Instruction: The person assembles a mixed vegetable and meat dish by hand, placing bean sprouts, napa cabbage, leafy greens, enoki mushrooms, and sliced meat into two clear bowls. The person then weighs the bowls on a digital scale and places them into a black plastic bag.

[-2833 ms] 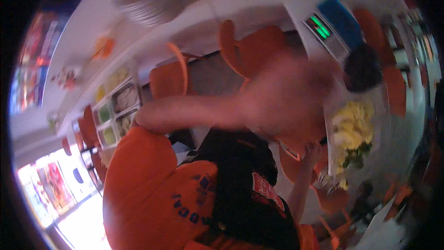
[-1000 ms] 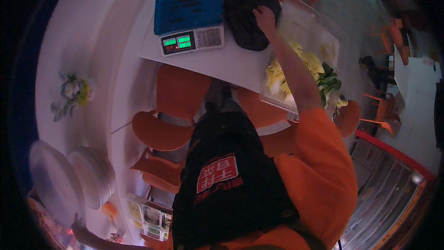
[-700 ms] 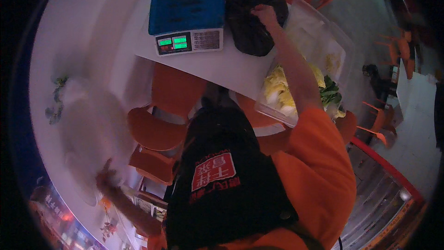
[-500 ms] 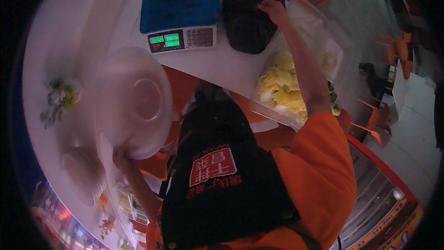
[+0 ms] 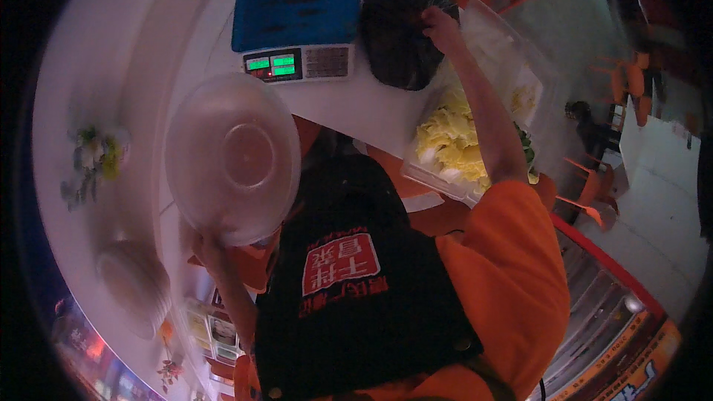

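Observation:
A large translucent plastic bowl [image 5: 249, 160] hangs tilted over the table's near edge, its round base ring showing. My left hand [image 5: 210, 247] grips its rim from the near side; some fingers are hidden by the bowl. At the far side, my right hand [image 5: 441, 28] is closed on the upper part of a black plastic bag [image 5: 401, 48]. The bag stands between a scale and a clear plastic bin [image 5: 416, 171]. Leafy yellow-white cabbage [image 5: 449, 134] lies in that bin, under my right forearm.
The digital scale [image 5: 297, 11] has a blue pan and a lit green display. A stack of translucent bowls [image 5: 134, 286] stands at the near left, with a flower arrangement [image 5: 96, 152] farther left. Trays of food [image 5: 223, 330] sit lower left; orange chairs [image 5: 594, 178] are at right.
The bowl in my left hand has moved to the right and toward my body. My right hand stays at the bag, its fingers slightly shifted. The view has tilted a little.

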The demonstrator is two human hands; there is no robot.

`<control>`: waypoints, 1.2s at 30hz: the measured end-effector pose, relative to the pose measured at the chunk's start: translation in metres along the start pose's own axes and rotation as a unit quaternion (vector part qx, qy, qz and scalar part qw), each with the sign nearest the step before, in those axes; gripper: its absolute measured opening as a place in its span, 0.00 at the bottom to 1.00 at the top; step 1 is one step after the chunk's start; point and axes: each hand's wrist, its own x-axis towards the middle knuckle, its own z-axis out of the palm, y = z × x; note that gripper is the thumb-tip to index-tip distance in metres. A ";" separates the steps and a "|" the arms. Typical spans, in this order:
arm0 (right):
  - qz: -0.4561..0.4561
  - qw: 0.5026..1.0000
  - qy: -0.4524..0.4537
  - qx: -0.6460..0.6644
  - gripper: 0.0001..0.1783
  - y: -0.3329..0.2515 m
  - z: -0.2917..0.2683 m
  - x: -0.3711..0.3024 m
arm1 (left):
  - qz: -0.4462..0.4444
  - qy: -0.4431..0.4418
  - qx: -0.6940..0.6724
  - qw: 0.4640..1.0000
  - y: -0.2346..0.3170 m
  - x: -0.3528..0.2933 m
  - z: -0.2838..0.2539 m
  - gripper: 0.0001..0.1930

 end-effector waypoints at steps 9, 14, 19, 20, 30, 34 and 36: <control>-0.063 0.990 -0.053 -0.112 0.12 -0.021 -0.017 0.012 | 0.011 0.054 -0.131 0.990 -0.018 0.032 -0.007 0.11; -0.048 0.981 -0.160 -0.095 0.12 -0.018 -0.024 0.021 | 0.003 0.033 -0.146 0.989 -0.043 0.041 -0.007 0.08; -0.135 0.936 -0.170 -0.277 0.12 -0.050 -0.006 0.015 | 0.178 0.019 -0.063 0.982 -0.051 0.049 0.005 0.12; -0.149 0.917 -0.161 -0.334 0.15 -0.057 -0.001 0.013 | 0.122 0.060 -0.057 0.989 -0.042 0.053 0.003 0.13; -0.035 0.953 -0.146 -0.264 0.18 -0.009 0.015 0.024 | 0.046 0.033 -0.260 0.964 0.136 0.157 0.026 0.08; -0.024 0.991 -0.067 -0.111 0.13 0.017 0.007 0.030 | 0.031 0.059 -0.280 0.958 0.128 0.244 0.050 0.06; 0.084 0.993 -0.080 -0.017 0.15 0.020 0.004 0.031 | 0.047 0.044 -0.255 0.965 0.108 0.286 0.053 0.06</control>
